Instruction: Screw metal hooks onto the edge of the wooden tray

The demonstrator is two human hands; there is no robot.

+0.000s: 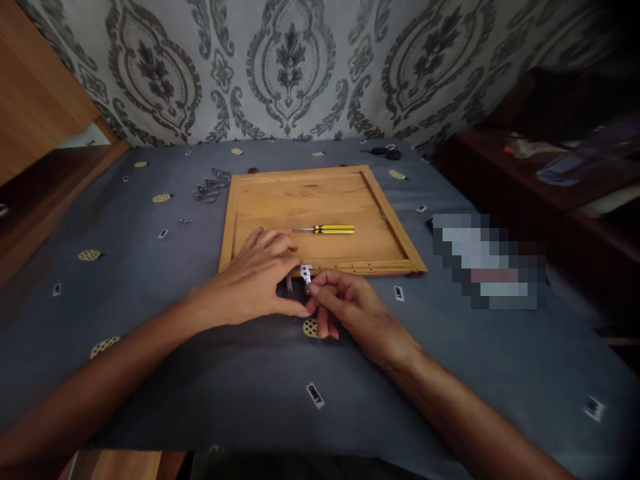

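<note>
A framed wooden panel [300,200], like a cabinet door, lies flat on the cloth. At its near edge my right hand [350,303] pinches a small silvery metal hinge [305,272] between thumb and fingers. My left hand [265,273] arches over the same edge, just left of the hinge, with its fingers and thumb apart; its fingertips are partly hidden. Its thumb tip comes close to the right fingertips. Small dark holes dot the near rail to the right of the hinge. On the panel rests a screwdriver [334,229] with a yellow and black handle, its shaft pointing left.
Several metal hinges [210,187] lie left of the panel, with a small metal piece [185,221] nearer me. A black-handled tool [387,152] sits at the back right. A pixelated object [490,263] lies right. Patterned grey cloth [200,387] covers the surface; wooden furniture [45,93] flanks it.
</note>
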